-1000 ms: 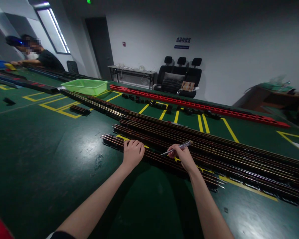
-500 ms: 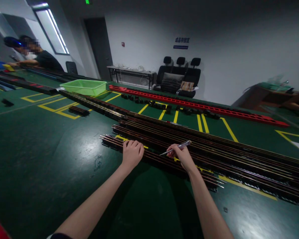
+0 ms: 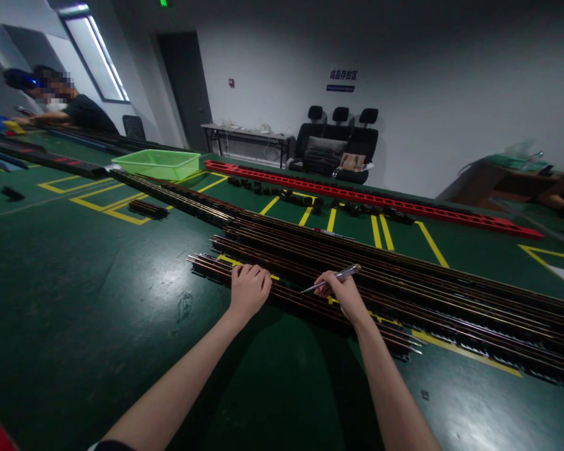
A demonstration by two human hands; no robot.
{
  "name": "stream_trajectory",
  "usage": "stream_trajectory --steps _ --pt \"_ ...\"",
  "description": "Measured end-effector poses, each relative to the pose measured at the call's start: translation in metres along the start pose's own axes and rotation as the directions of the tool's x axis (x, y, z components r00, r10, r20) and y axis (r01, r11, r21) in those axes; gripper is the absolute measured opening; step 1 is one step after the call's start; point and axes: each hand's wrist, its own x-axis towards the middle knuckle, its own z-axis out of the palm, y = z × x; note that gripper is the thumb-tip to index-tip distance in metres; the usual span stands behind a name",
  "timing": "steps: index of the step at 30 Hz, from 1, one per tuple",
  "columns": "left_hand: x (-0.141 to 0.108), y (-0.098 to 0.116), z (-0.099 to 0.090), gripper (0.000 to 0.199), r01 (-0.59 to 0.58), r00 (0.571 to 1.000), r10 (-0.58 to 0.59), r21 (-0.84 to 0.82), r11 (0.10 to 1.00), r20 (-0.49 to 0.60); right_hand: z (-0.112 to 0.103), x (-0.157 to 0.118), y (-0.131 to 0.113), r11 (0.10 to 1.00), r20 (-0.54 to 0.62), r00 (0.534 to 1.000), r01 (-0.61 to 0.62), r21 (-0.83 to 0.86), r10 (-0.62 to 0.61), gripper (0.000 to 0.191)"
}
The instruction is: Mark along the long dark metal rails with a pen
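My left hand [image 3: 250,289] is closed over the near dark strip [image 3: 305,305], a long black piece with thin metal rods along it, lying on the green table. My right hand [image 3: 334,287] grips a screwdriver [image 3: 348,273] by its clear-looking handle, just above that strip. The thin shaft slants down to the left, and its tip is close to the rods; whether it touches them I cannot tell. Just beyond my hands lies a wide stack of similar rodded strips [image 3: 404,269], running to the right edge.
A light green basket [image 3: 160,164] stands beyond the strips at left. A long red slotted rail [image 3: 357,197] lies along the far side, with several small black parts [image 3: 296,199] before it. A short rodded piece [image 3: 148,208] lies at left. Another person [image 3: 87,113] leans over the table's far left.
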Motion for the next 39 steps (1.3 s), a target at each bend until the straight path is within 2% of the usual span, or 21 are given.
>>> stream_trajectory --steps 39 --pt "0.0003 0.0001 -0.0011 0.029 0.0 1.0 0.0 0.004 1.0 0.006 0.0 -0.0003 -0.0003 1.0 -0.007 1.0 -0.006 0.01 0.006 0.023"
